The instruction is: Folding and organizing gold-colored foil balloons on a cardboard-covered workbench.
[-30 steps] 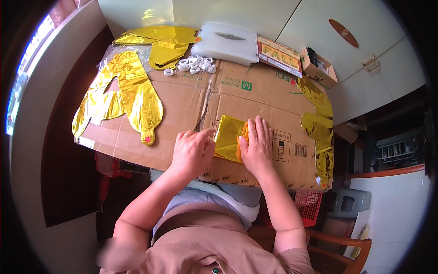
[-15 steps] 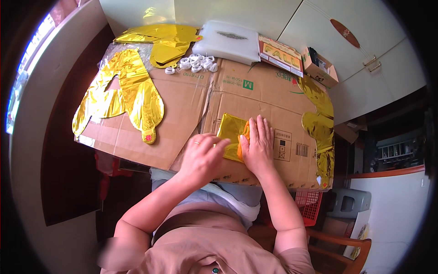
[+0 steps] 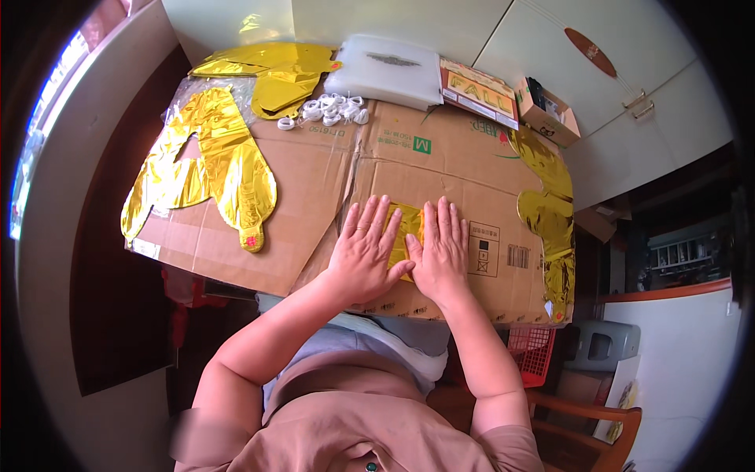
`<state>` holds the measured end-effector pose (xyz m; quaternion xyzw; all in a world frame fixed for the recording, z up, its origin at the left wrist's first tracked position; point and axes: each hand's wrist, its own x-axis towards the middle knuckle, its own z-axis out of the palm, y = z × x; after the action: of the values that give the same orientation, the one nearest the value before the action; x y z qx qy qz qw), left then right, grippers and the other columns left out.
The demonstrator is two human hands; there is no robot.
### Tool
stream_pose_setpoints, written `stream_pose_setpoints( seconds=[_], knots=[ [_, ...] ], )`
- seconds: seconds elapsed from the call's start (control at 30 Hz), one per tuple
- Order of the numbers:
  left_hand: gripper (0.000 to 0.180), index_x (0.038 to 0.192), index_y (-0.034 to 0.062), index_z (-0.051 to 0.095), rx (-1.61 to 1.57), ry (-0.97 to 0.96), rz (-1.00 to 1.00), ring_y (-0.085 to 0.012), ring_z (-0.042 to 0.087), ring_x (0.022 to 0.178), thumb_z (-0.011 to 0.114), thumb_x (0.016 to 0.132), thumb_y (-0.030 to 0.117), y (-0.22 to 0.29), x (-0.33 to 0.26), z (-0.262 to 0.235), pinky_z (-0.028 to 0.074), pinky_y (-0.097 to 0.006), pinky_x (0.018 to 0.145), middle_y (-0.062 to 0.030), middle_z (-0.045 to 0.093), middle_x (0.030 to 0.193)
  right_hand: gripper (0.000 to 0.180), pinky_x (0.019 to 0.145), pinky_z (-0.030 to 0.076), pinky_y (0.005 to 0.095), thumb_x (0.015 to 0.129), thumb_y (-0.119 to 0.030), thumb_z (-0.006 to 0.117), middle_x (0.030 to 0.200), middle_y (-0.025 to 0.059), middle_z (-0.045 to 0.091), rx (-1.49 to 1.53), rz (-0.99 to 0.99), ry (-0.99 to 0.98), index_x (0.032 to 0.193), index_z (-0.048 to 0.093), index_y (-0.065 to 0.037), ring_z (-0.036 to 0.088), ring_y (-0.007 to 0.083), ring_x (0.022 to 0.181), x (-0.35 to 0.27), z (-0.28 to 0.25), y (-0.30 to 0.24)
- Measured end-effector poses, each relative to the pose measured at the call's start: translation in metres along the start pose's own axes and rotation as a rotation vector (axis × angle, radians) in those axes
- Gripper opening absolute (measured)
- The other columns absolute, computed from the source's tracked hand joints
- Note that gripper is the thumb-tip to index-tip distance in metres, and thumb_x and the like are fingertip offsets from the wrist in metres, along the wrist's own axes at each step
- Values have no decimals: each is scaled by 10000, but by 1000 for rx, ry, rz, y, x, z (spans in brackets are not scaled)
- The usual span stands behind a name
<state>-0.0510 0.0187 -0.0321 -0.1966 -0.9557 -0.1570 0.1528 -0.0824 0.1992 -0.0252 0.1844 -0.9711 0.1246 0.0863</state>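
A folded gold foil balloon (image 3: 406, 226) lies on the cardboard (image 3: 307, 208) in front of me, with a bit of orange along its right side. My left hand (image 3: 362, 253) rests flat across its left part, fingers stretched out. Over the right edge, my right hand (image 3: 441, 256) is also laid flat with long, straight fingers. The thumbs point towards each other near the foil's front edge. Both palms hide much of the packet, and neither hand grips anything.
A gold A-shaped foil balloon (image 3: 244, 177) lies at left, more gold foil (image 3: 287, 82) behind it. White ribbon coils (image 3: 334, 108), a translucent stack (image 3: 385, 69), a printed packet (image 3: 480, 90) and a small box (image 3: 546, 114) line the back. Another gold balloon (image 3: 554, 220) lies along the right edge.
My left hand has come down from above the foil's left side and now presses flat on it, fingers straightened. The right hand has stayed nearly in place.
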Motion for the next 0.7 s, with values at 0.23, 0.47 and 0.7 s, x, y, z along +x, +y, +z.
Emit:
stream_pose_setpoints(
  seconds=[0.23, 0.47, 0.7],
  knots=[
    [828, 1491, -53, 390, -41, -177, -10, -412, 280, 1490, 497, 959, 572, -8, 12, -22, 174, -510, 1223, -256, 350, 1572, 668, 1220, 155, 562, 998, -368, 536, 1599, 265, 285, -9, 4, 13, 1524, 350, -1, 258, 421, 1491, -2, 1, 1],
    [657, 1454, -42, 450, -202, -22, 90, -385, 327, 1472, 546, 979, 401, 2, 23, -3, 187, -533, 1218, -235, 435, 1520, 676, 1225, 126, 560, 1001, -384, 510, 1618, 252, 258, 8, 20, 6, 1540, 334, -16, 224, 409, 1510, -1, 3, -2],
    [718, 1496, -1, 421, -4, -57, 57, -389, 262, 1504, 526, 966, 473, -5, 7, 2, 143, -533, 1229, -249, 320, 1593, 598, 1222, 150, 561, 1027, -352, 483, 1599, 243, 309, 18, 54, 29, 1507, 391, -8, 275, 407, 1489, -2, 2, 4]
  ],
)
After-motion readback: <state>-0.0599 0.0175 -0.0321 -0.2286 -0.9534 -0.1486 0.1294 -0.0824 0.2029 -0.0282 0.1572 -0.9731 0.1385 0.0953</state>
